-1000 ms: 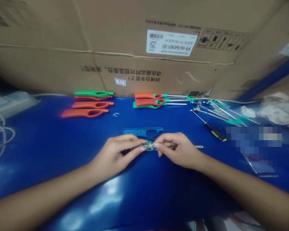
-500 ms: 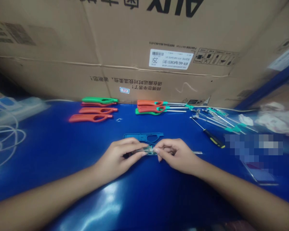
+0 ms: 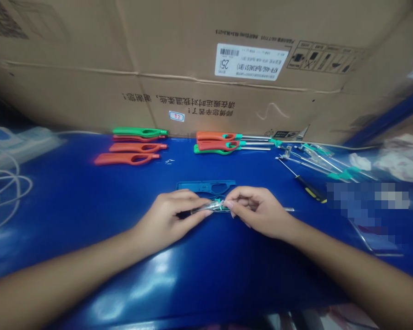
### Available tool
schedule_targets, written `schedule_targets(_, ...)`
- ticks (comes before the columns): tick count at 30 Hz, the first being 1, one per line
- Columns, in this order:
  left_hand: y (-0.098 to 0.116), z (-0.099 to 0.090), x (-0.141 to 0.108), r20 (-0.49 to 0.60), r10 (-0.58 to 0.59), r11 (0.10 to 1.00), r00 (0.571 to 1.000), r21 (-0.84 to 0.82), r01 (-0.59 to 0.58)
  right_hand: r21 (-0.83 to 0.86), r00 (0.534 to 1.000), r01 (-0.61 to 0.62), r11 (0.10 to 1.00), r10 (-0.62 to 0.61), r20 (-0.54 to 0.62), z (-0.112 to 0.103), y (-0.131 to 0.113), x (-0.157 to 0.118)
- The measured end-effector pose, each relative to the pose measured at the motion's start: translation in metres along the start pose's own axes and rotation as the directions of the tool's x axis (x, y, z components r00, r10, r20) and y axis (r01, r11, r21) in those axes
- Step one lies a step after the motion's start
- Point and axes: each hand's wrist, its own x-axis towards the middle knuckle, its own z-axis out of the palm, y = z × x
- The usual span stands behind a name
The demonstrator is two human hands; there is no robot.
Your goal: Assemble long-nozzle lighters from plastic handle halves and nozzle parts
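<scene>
My left hand (image 3: 175, 213) is closed on a clear tube-like part (image 3: 206, 207) between thumb and fingers. The thumb and forefinger of my right hand (image 3: 258, 211) pinch at the green-and-clear end (image 3: 220, 204) of that part; what exactly they grip is too small to tell. A metal rod end (image 3: 289, 209) sticks out to the right of my right hand. Just behind my hands lies a blue handle shell (image 3: 206, 187) with a finger loop. Another casing under the held part is mostly hidden.
Orange, red and green handles (image 3: 134, 159) lie at the back left, lighters with metal rods (image 3: 215, 145) at the back centre. Rods with green parts (image 3: 330, 169), a screwdriver (image 3: 309, 190) and a phone-like object (image 3: 375, 240) are right. A cardboard box (image 3: 179, 46) stands behind.
The view has tilted and shifted slightly, so the table things appear higher. Both hands stay together at the clear part, whose left end looks slightly lower and more slanted.
</scene>
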Motion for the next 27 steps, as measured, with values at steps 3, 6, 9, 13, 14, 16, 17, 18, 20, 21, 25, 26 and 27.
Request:
schedule_targets(3,0.0003,0.0005,0.0000,0.009,0.003,1.000,1.000,0.005,-0.003,-0.035,1.000,0.005,0.999,-0.006,-0.024,0.0010,0.0006,0.0001)
schedule_targets(6,0.0003,0.0008,-0.0002,0.018,-0.001,1.000,1.000,0.012,0.001,-0.071,0.999,0.012,0.997,-0.015,-0.039,0.0015,0.0021,0.0006)
schedule_targets(9,0.0001,0.0009,-0.0006,0.023,-0.006,1.000,1.000,0.005,0.005,-0.088,0.999,0.014,0.996,-0.018,-0.039,0.0019,0.0022,0.0009)
schedule_targets(13,-0.0011,0.0010,-0.0016,0.040,0.002,1.000,0.999,0.002,-0.002,-0.107,0.999,0.009,0.994,-0.013,-0.043,0.0026,0.0009,0.0005)
schedule_targets(14,-0.0015,0.0011,-0.0018,0.042,0.009,1.000,0.999,0.007,-0.009,-0.115,0.999,0.007,0.993,-0.012,-0.043,0.0028,0.0008,0.0004)
schedule_targets(16,-0.0022,0.0011,-0.0021,0.041,0.026,0.999,0.999,0.018,-0.027,-0.134,0.999,0.008,0.991,-0.014,-0.042,0.0030,0.0013,0.0004)
schedule_targets(17,-0.0024,0.0010,-0.0021,0.041,0.033,0.999,0.999,0.024,-0.034,-0.143,0.999,0.010,0.990,-0.016,-0.041,0.0030,0.0017,0.0005)
schedule_targets(18,-0.0024,0.0009,-0.0021,0.042,0.039,0.999,0.998,0.029,-0.041,-0.149,0.999,0.012,0.989,-0.018,-0.040,0.0029,0.0020,0.0006)
schedule_targets(20,-0.0020,0.0005,-0.0018,0.042,0.044,0.998,0.998,0.041,-0.046,-0.138,0.999,0.015,0.990,-0.020,-0.035,0.0023,0.0023,0.0008)
schedule_targets(21,-0.0017,0.0003,-0.0016,0.041,0.042,0.998,0.998,0.046,-0.044,-0.122,0.999,0.011,0.992,-0.015,-0.030,0.0019,0.0022,0.0008)
schedule_targets(25,0.0003,0.0003,-0.0005,0.009,0.049,0.998,0.999,0.046,-0.050,-0.080,1.000,-0.009,0.997,0.008,-0.014,-0.0002,0.0008,-0.0001)
schedule_targets(26,0.0007,0.0005,-0.0003,0.004,0.055,0.997,0.998,0.048,-0.055,-0.084,1.000,-0.010,0.996,0.008,-0.016,-0.0006,0.0006,-0.0005)
schedule_targets(27,0.0010,0.0007,-0.0002,0.002,0.059,0.997,0.998,0.054,-0.059,-0.090,1.000,-0.007,0.996,0.005,-0.018,-0.0009,0.0006,-0.0008)
